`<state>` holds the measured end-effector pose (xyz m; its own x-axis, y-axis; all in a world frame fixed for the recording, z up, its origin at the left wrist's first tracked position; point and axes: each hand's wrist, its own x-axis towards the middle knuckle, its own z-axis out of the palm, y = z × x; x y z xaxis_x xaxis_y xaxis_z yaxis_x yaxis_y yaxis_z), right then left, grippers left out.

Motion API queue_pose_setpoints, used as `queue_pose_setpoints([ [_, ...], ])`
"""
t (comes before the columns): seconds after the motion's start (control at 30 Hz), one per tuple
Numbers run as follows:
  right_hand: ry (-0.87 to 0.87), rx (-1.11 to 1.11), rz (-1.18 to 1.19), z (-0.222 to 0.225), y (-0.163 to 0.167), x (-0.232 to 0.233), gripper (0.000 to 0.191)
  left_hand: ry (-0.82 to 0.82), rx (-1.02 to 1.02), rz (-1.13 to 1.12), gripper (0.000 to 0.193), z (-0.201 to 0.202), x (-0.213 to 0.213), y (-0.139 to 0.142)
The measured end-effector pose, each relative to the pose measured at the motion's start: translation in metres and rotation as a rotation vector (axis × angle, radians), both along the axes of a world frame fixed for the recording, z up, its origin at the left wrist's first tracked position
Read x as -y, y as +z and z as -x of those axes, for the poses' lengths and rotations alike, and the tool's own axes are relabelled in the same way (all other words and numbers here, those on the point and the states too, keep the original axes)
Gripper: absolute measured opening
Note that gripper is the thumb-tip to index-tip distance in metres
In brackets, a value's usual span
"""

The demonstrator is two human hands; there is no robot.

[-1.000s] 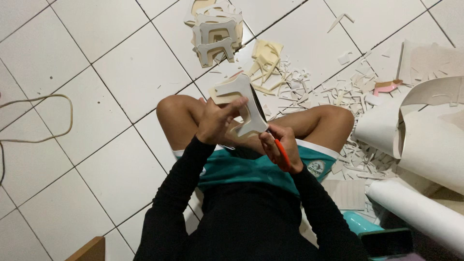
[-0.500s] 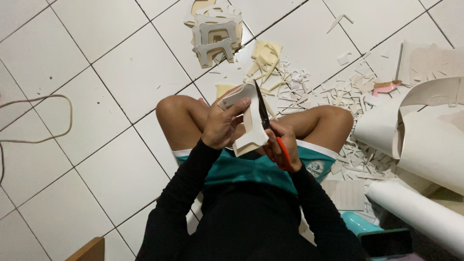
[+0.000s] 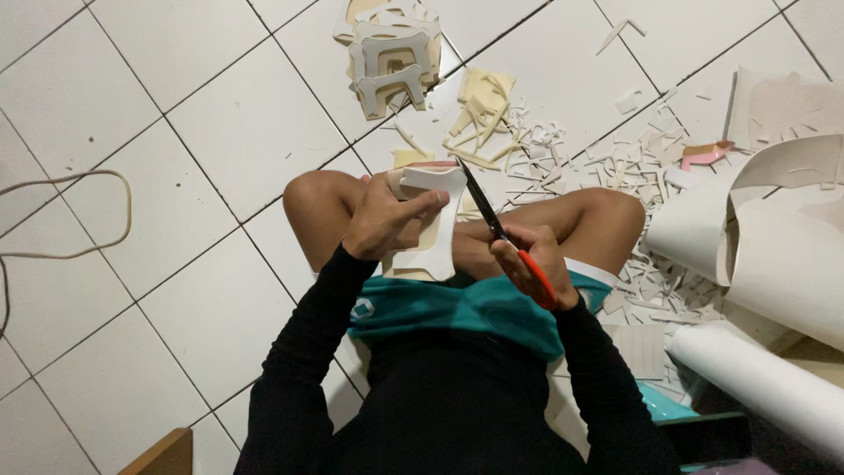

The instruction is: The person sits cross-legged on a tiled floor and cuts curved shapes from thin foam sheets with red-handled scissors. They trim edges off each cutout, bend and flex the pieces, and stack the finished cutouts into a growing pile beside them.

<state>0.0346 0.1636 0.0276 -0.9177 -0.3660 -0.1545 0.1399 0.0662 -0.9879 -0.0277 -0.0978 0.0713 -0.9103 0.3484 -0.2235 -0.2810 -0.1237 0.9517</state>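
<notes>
Left hand [image 3: 382, 220] grip clamped on foam piece [image 3: 431, 224], held above lap. Right hand [image 3: 527, 259] closed on scissors [image 3: 497, 229], blades at piece's right edge. Better: short cuts, turn piece, fingers away.

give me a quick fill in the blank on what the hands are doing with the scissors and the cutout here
1. The right hand holds scissors with ____ handles.
2. The left hand grips a cream foam cutout above the person's ____.
3. A stack of finished cutouts lies on the white ____ floor.
4. A large paper roll lies on the person's ____ side.

Missing words: orange; lap; tiled; right
</notes>
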Motion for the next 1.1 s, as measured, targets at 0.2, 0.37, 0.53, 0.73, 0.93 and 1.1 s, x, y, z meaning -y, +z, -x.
queue_pose_setpoints([
  [0.2,-0.144,0.108,0.311,0.018,0.032,0.044,0.047,0.195,-0.19,-0.07,0.048,0.033,0.056,0.072],
  [0.37,-0.198,0.071,0.339,0.025,0.029,0.045,0.046,0.48,-0.388,-0.466,0.049,0.077,0.07,0.073],
  [0.53,-0.267,0.194,0.354,0.023,0.014,0.049,0.047,0.736,-0.33,-0.769,0.06,0.206,0.073,-0.007],
  [0.73,-0.32,0.264,0.208,0.027,-0.008,0.054,0.039,0.92,-0.128,0.452,0.058,0.222,0.081,-0.157],
  [0.93,-0.394,0.272,0.031,0.036,-0.065,0.033,0.041,0.372,-0.22,1.04,0.053,0.19,0.07,-0.191],
  [1.1,-0.473,0.352,0.261,0.045,-0.101,0.02,0.039,0.026,-0.221,1.317,0.091,0.174,0.021,-0.186],
])
